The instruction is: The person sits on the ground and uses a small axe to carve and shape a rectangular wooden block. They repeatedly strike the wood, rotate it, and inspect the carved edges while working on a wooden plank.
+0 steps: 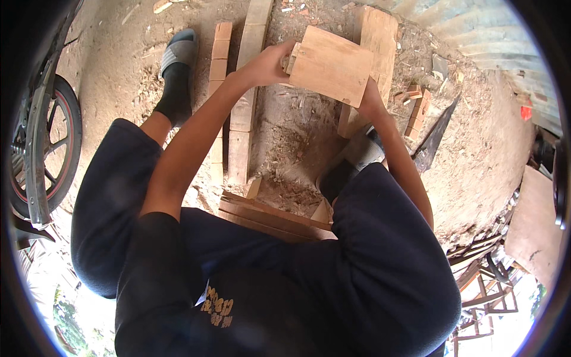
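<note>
Between my two hands, above the dirt floor, is a flat, roughly square wooden board (331, 65). A smaller wooden piece (293, 58) shows at its left edge; whether the two are joined I cannot tell. My left hand (270, 64) grips that left side, with its fingertips partly hidden behind the wood. At the lower right corner, my right hand (372, 101) is closed on the board, most of its fingers out of sight underneath. Beyond the right hand a wider plank (379, 44) lies partly behind the board.
Long wooden beams (241, 113) and a strip of small blocks (219, 56) lie left of the hands. A low wooden piece (273, 221) sits between my legs. Wood scraps (419, 113) and a dark pointed sheet (437, 138) are at right. A motorcycle wheel (66, 140) stands far left.
</note>
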Tool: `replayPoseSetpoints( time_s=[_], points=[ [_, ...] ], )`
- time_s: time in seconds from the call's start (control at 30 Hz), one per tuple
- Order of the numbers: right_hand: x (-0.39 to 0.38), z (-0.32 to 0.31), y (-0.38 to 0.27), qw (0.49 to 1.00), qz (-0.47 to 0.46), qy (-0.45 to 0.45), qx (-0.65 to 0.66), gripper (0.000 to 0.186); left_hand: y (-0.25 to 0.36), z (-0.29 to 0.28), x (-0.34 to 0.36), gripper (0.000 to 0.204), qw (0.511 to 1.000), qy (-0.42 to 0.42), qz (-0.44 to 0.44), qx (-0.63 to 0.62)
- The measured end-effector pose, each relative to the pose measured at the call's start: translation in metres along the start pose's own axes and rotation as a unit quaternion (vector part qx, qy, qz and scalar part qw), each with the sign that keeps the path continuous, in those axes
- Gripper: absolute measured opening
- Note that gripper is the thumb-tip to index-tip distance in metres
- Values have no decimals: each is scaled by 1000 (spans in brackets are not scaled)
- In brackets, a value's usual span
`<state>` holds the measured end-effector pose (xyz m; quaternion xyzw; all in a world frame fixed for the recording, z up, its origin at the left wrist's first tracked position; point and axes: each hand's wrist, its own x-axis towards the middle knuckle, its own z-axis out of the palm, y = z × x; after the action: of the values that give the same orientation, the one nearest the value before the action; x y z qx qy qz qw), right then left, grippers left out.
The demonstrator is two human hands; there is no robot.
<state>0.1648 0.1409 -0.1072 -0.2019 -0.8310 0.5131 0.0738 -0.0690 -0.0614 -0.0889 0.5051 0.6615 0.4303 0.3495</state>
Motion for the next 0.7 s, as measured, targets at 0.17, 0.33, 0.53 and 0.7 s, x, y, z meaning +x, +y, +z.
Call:
replayPoseSetpoints(
  time_s=[0.17,0.33,0.53,0.7],
  points=[
    [-8,0,-5,1000,-10,5,-16,56,3,2,-2,78,999,-18,-27,7],
    [-19,2,-11,951,-132,105,-260,57,12,6,0,83,998,-6,-4,57],
    [-61,-5,-30,977,62,141,-148,71,20,11,-5,81,997,-4,-30,66],
    [-142,-39,-40,963,146,214,-69,37,4,9,-10,87,996,3,-23,91]
  ],
)
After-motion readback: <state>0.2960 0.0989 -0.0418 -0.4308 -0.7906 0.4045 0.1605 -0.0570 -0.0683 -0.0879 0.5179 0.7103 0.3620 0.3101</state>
